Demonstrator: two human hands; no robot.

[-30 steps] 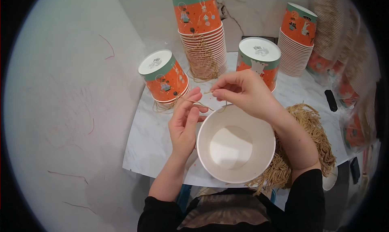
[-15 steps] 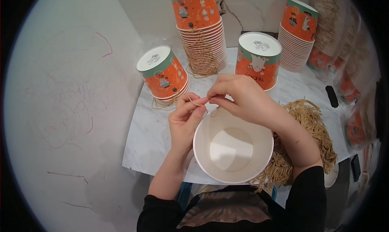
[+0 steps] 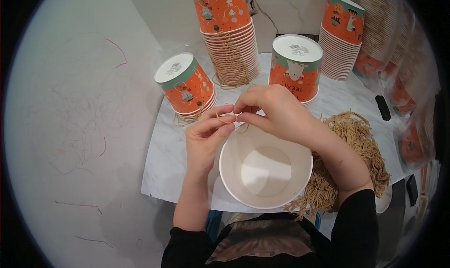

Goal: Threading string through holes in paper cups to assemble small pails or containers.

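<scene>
Pinching twine (image 3: pixel 228 120), hands (image 3: pixel 243 115) above white cup (image 3: pixel 265 169)

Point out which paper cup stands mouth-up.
The plain white cup under both hands, left hand and right hand, shows its empty inside. The orange cup stacks behind it all stand upside down.

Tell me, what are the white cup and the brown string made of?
The cup looks like paper: matte white inside, thin rolled rim, like the printed orange cups nearby. The string, pinched between the left hand and right hand, looks like twisted tan twine, perhaps paper or jute; its rough, dull strands match the pile beside it.
</scene>
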